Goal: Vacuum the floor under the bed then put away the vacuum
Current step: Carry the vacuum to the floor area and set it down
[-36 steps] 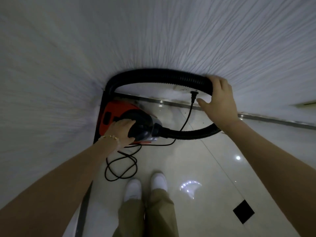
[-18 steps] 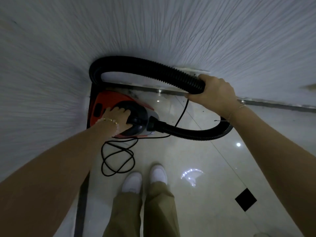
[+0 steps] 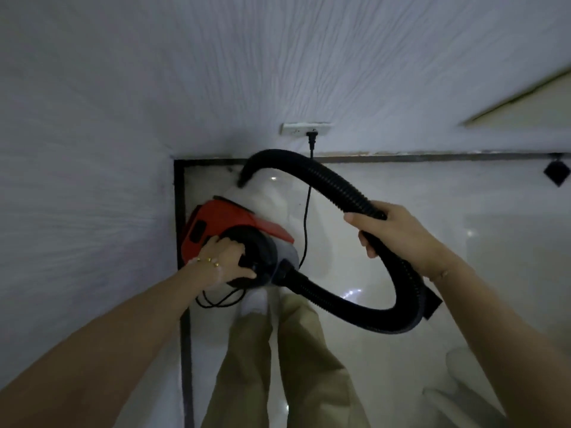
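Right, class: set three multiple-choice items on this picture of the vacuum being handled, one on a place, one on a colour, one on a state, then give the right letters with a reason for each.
1. Where does the left hand rest?
A. on the wall socket
B. on the vacuum body
C. on a trouser leg

2. What colour is the hose?
A. black
B. white
C. red

3. What is the state of the power cord?
A. coiled and packed away
B. cut in two
C. plugged into the wall socket

Answers:
1 B: the left hand's fingers grip the dark top of the red body.
2 A: the ribbed loop held by the right hand is black throughout.
3 C: the plug sits in the white plate, with the cord hanging down from it.
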